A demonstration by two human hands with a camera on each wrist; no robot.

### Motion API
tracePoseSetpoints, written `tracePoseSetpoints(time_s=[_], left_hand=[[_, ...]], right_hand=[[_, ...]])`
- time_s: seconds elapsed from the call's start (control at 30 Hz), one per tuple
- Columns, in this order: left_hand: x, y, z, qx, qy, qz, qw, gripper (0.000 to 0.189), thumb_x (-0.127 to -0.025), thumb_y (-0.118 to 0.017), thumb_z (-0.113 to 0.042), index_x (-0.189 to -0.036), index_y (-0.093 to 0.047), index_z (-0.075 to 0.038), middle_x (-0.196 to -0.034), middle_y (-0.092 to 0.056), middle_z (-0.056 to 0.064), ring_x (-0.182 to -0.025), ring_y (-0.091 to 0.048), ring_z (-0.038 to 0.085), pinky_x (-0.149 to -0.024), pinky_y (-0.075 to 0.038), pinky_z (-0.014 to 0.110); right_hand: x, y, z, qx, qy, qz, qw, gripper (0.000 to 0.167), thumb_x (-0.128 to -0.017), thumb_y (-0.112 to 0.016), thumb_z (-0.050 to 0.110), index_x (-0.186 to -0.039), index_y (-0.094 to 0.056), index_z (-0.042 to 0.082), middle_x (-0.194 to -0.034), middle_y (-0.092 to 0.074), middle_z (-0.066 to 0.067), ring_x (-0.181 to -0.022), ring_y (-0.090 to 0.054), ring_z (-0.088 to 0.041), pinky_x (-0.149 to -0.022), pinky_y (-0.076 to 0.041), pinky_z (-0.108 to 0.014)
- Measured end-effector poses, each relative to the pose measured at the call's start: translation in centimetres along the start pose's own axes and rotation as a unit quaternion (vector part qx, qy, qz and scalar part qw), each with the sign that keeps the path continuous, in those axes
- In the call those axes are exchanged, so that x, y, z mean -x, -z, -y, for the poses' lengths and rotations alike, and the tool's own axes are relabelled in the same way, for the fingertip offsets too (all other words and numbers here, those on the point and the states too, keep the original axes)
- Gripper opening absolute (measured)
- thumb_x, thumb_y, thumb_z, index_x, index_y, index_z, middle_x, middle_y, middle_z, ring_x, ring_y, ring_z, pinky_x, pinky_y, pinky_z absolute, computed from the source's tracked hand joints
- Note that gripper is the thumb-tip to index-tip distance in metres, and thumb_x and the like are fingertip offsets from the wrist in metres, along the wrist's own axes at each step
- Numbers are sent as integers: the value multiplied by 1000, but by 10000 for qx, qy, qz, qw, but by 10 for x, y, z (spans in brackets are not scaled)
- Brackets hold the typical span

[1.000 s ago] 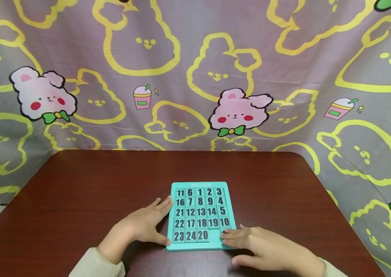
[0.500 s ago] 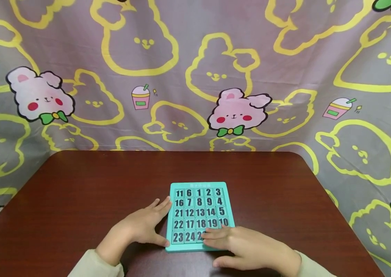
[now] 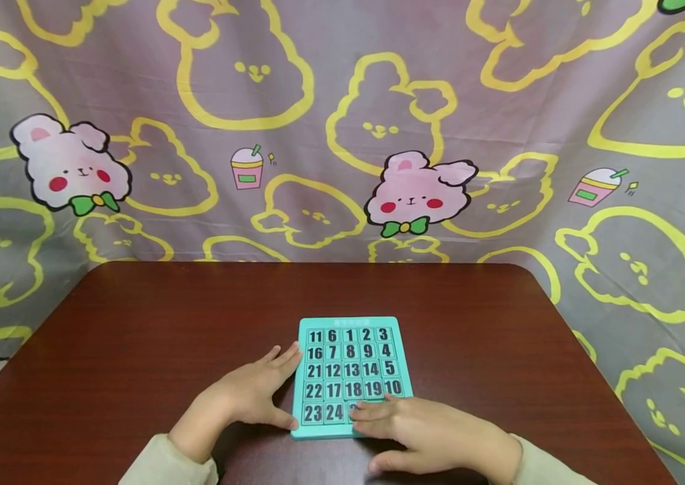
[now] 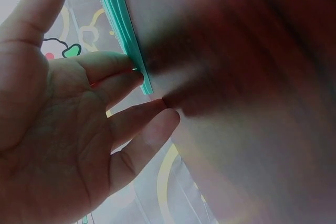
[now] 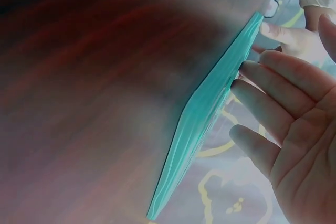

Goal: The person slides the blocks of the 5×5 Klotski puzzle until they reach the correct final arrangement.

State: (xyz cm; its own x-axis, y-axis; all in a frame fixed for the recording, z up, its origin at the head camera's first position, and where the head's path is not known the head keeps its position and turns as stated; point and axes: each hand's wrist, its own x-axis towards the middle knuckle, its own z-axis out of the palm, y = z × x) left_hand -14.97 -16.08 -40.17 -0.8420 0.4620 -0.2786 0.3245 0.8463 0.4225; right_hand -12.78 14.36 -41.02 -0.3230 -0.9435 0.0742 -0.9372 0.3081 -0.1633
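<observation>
A turquoise number sliding puzzle (image 3: 351, 320) lies on the table, its tiles in rows from 11, 6, 1, 2, 3 at the top. My left hand (image 3: 257, 391) rests at its left side, thumb at the lower corner and fingertips at the upper edge. In the left wrist view the fingers (image 4: 123, 80) stretch out to the frame's side. My right hand (image 3: 423, 431) lies over the bottom row, straight fingertips on the tiles right of 24. They hide that row's right part. From the right wrist view, these fingers (image 5: 268, 90) extend flat over the puzzle's face.
The puzzle stands near the front of a dark red-brown table (image 3: 197, 303). A grey-pink curtain (image 3: 306, 148) with yellow outlines and rabbit faces hangs behind it and along both sides.
My right hand has slid left along the bottom row, from the rightmost column to the tile beside 24, and has barely moved since half a second ago. The left hand stays in place.
</observation>
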Motion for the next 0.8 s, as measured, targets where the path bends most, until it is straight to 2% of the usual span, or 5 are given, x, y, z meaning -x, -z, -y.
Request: tracePoseSetpoints(time_s=[0.17,0.47,0.8], left_hand=[[0,0,0,31,51,37,10000,110,-71,-86,-48,-156,-30,-6,-167,-19,6,-153,-18,39,-111,-34,62],[-1,0,0,12,53,47,10000,110,-71,-86,-47,-156,-30,-7,-167,-19,6,-153,-18,39,-112,-33,61],[1,1,0,17,42,16,10000,111,-71,-87,-47,-156,-30,-6,-167,-19,6,-153,-18,39,-113,-32,61]], right_hand=[[8,2,-1,-26,-86,-65,9999,51,-102,-49,48,-132,-65,10,-139,-62,-3,-132,-57,-15,-102,-51,-45],[19,4,-5,-261,-225,-150,9993,44,-102,-53,42,-128,-69,10,-134,-65,-3,-128,-60,-16,-97,-53,-48],[12,6,-2,-251,-134,-275,9992,48,-102,-51,43,-134,-64,9,-138,-63,-3,-131,-58,-18,-101,-51,-42]])
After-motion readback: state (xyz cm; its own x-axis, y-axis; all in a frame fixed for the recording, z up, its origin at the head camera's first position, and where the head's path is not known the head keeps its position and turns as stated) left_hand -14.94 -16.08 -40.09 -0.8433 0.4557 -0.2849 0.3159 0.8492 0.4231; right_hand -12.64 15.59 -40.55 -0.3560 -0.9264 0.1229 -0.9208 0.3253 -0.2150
